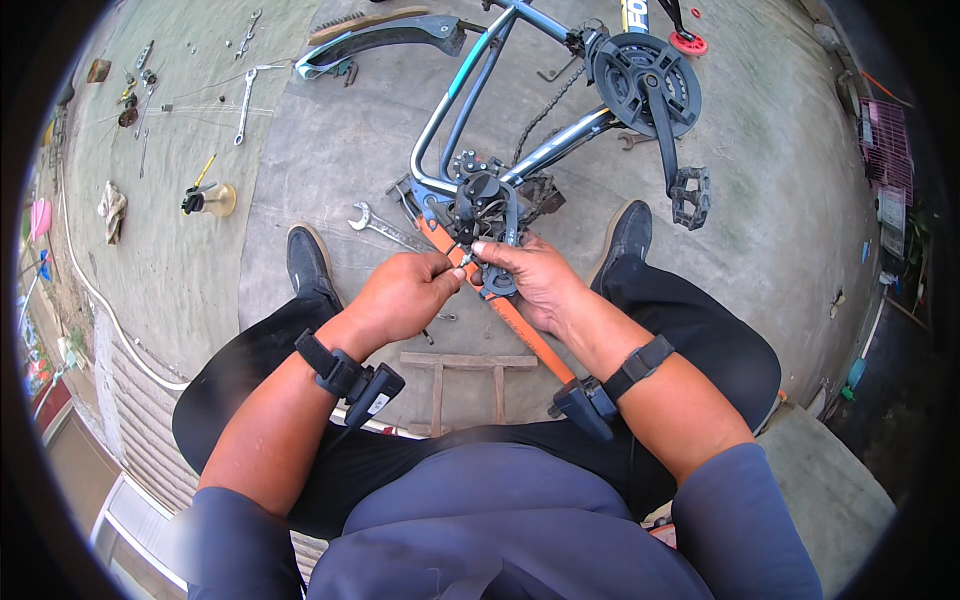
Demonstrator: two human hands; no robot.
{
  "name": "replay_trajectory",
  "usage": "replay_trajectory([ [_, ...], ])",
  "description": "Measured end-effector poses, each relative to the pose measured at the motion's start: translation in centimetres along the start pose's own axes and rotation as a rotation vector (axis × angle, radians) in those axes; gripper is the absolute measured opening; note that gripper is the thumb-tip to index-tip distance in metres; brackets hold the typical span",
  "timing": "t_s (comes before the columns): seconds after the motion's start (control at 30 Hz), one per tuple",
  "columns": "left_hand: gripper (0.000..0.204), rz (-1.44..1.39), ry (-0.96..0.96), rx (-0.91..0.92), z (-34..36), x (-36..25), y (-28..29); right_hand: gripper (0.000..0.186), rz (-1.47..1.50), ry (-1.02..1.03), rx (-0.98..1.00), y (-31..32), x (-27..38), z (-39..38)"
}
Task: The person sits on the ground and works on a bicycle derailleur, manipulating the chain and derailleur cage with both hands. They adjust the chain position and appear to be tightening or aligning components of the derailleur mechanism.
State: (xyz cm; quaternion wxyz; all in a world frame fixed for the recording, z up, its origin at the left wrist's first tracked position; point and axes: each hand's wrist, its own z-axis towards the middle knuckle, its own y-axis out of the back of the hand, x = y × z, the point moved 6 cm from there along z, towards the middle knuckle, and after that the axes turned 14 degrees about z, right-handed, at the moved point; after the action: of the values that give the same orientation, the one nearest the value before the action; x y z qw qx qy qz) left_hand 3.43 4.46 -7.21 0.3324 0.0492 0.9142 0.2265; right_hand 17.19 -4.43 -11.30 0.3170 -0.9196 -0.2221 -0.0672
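Observation:
A blue bicycle frame (432,135) lies in front of me, with a black derailleur (485,200) at its near end over a long orange bar (530,340). My left hand (400,292) is closed, thumb and index finger pinching a small silver fitting (465,258) beside the derailleur. My right hand (535,280) grips the derailleur's lower part from the right, thumb pressed near the fitting; some fingers are hidden behind it. An open-ended wrench (372,222) lies left of the bar, partly covered by it. A crankset (645,85) with a pedal (690,197) is at the upper right.
Several wrenches (244,105), a brush (365,25), a curved mudguard (385,40), a pale container (220,198) and a rag (112,212) lie on the mat. A hose (115,323) runs along the left. A wooden frame (470,360) is between my legs; a pink wire cage (885,145) stands far right.

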Motion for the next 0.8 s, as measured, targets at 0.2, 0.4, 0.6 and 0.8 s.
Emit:
replay_trajectory([
  [0.2, 0.032, -0.151, -0.054, -0.086, -0.1, -0.3, 0.0, 0.022, -0.007, 0.001, 0.045, -0.6, -0.1, -0.4],
  [0.4, 0.03, -0.352, 0.043, -0.097, 0.0, 0.3, -0.8, 0.022, -0.013, 0.025, 0.008, -0.2, -0.7, -0.2],
  [0.6, 0.023, -0.399, 0.068, -0.141, 0.3, 0.8, -1.3, 0.021, -0.006, 0.045, 0.028, 0.0, -1.1, 0.4],
  [0.8, 0.018, -0.46, 0.138, -0.152, 0.5, 1.2, -1.7, 0.018, -0.003, 0.046, 0.058, -0.4, -1.1, 0.4],
])
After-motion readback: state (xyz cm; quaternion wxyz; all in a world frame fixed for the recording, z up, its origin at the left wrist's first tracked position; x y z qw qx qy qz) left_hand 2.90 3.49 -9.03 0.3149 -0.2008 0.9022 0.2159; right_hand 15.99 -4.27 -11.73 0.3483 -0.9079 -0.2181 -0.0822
